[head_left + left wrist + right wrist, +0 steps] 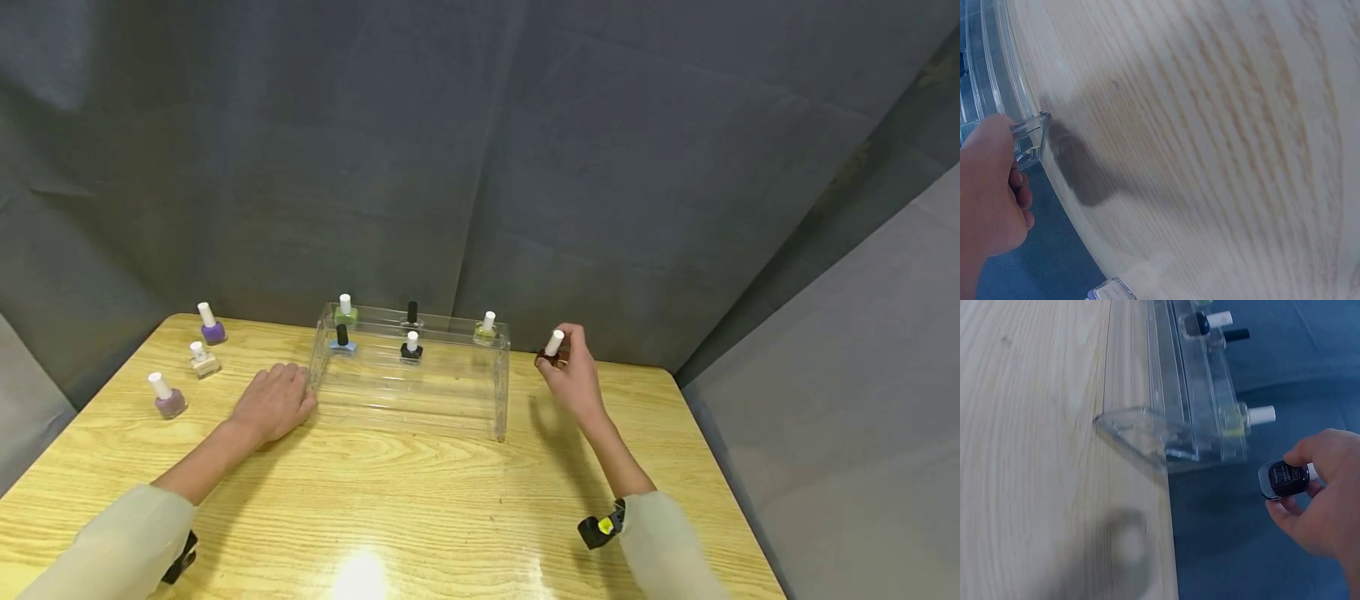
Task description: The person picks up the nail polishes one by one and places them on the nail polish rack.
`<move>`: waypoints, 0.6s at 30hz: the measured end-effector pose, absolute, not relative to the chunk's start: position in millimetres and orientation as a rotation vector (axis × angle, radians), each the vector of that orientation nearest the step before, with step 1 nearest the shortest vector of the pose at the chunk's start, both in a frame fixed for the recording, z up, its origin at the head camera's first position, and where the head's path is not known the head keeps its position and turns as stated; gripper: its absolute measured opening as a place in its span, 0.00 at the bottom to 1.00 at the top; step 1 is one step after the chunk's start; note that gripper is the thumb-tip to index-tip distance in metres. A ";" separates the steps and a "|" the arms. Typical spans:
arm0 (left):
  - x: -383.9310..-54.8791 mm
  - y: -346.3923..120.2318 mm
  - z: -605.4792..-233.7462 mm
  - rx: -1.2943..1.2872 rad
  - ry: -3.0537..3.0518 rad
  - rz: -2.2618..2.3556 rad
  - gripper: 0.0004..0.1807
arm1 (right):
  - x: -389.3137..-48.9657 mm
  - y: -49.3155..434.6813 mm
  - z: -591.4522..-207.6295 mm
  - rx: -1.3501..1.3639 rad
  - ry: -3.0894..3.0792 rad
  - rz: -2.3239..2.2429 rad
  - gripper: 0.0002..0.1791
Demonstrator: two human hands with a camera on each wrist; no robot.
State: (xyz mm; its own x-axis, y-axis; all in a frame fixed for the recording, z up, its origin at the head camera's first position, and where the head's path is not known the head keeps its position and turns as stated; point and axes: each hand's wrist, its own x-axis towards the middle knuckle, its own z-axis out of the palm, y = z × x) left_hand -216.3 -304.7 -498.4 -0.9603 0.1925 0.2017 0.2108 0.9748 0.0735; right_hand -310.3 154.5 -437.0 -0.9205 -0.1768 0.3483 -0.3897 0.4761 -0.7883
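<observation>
A clear stepped display rack stands on the wooden table, with several nail polish bottles on its upper tiers. My left hand holds the rack's left side, the thumb at its edge and the other fingers curled in the left wrist view. Off the rack's right end, my right hand pinches a dark nail polish bottle with a white cap, raised off the table and tilted. A yellowish bottle on the top tier is the one nearest to it. On the tier below sit a black bottle and a blue bottle.
Left of the rack on the table stand a purple bottle, a cream bottle and a mauve bottle, all white-capped. A green bottle is at the rack's top left. A dark cloth hangs behind the table.
</observation>
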 end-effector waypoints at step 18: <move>-216.3 -304.5 -497.9 -0.301 -2.930 -0.150 0.11 | -322.2 83.6 -437.3 0.636 -2.534 1.375 0.25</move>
State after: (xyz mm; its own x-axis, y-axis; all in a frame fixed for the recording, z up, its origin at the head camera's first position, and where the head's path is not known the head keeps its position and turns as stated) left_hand -216.3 -304.5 -497.9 -0.9610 0.1914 0.1997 0.2107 0.9742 0.0803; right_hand -322.2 83.6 -437.3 -0.8903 -0.2788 0.3601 -0.4538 0.4779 -0.7521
